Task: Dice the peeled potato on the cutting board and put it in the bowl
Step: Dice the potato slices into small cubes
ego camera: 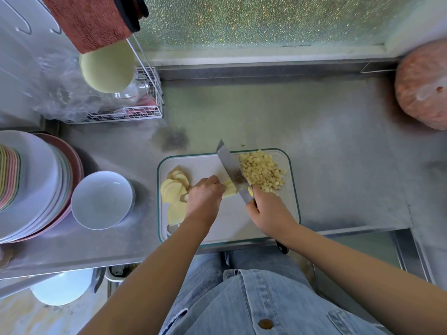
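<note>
- Your forearms (pixel 157 262) reach in: left fingers (pixel 212 182) curl on the potato piece (pixel 229 188), right fingers (pixel 252 209) wrap the knife (pixel 229 165).
- Diced pile (pixel 262 174) right of the blade; uncut slices (pixel 175 192) left of your fingers.
- Bowl (pixel 101 199) farther left holds nothing.

Steel counter (pixel 314 141), lit through a pebbled-glass window (pixel 266 20) along the far side, above a plain sill (pixel 266 59). Far left: white wire rack (pixel 150 102), red towel (pixel 92 22) above it. Left: stacked plates (pixel 36 189). Near left, below the counter: mottled floor (pixel 21 317).
</note>
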A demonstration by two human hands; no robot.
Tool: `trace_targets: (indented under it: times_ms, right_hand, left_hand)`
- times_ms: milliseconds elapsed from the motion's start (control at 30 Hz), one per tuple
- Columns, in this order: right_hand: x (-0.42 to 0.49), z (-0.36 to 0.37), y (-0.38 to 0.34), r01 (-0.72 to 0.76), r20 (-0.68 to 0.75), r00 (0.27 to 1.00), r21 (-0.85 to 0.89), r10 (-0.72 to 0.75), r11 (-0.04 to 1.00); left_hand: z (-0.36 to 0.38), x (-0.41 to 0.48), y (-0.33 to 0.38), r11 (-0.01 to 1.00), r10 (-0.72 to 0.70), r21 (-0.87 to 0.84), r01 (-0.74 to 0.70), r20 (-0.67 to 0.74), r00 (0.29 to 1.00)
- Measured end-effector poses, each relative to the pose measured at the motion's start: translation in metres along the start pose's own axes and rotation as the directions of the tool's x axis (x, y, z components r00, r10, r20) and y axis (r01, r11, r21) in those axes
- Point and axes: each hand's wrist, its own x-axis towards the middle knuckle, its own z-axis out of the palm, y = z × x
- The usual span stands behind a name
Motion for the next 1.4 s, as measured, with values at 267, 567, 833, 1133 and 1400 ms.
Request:
trace_targets:
  times_ms: [267,567,833,1133,1400]
  right_hand:
    - [0.001,0.008,-0.003,-0.037,0.068,0.997,-0.017,0.038,0.999]
    - [0.0,0.025,0.007,-0.049,-0.016,0.999,0.021,0.05,0.999]
    - [0.001,0.011,0.002,-0.009,-0.032,0.999,0.037,0.01,0.999]
    - [0.001,0.016,-0.001,-0.023,0.028,0.999,0.007,0.023,1.0]
    - [0.002,0.03,0.001,-0.04,0.007,0.999,-0.024,0.04,0.999]
  left_hand:
    - [-0.001,0.0,0.0,1.0,0.002,0.012,-0.002,-0.002,1.0]
    - [-0.001,0.0,0.001,1.0,-0.003,0.023,0.003,0.001,1.0]
    - [-0.016,-0.011,0.003,0.997,0.01,-0.075,-0.018,-0.109,0.994]
    - [-0.01,-0.009,0.0,1.0,-0.012,-0.015,0.011,-0.097,0.995]
    - [-0.008,-0.008,-0.002,0.999,-0.031,0.044,0.032,-0.023,0.999]
